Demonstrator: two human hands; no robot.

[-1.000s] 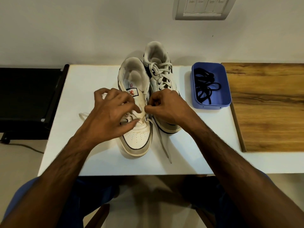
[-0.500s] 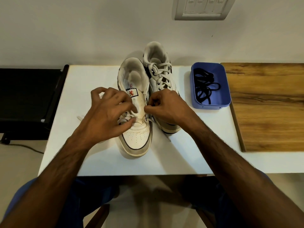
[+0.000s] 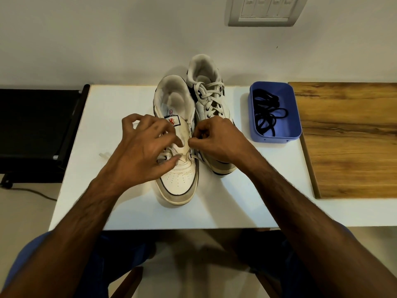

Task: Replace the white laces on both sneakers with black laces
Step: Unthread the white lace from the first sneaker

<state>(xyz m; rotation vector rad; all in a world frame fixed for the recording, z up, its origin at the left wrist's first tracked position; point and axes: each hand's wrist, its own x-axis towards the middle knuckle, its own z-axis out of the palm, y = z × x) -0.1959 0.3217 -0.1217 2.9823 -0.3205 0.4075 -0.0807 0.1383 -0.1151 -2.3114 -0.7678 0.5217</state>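
Two white sneakers stand side by side on the white table (image 3: 133, 211), toes toward me. My left hand (image 3: 141, 153) lies curled over the left sneaker (image 3: 178, 181), thumb and forefinger gripping it at the lower lace rows. My right hand (image 3: 217, 140) pinches the white lace (image 3: 194, 157) at the right-side eyelets of that sneaker. One lace tip (image 3: 104, 155) lies on the table left of my hand. The right sneaker (image 3: 206, 89) behind is still fully laced in white. Black laces (image 3: 266, 112) lie coiled in a blue tray (image 3: 277, 139).
A wooden board (image 3: 348, 143) covers the table's right part, right beside the blue tray. A black stand (image 3: 36, 125) sits to the left of the table. The wall with a switch plate (image 3: 264, 11) is close behind the sneakers.
The loose white lace end that lay on the table in front of the right sneaker has been drawn up and is out of sight. Both hands stayed on the left sneaker.
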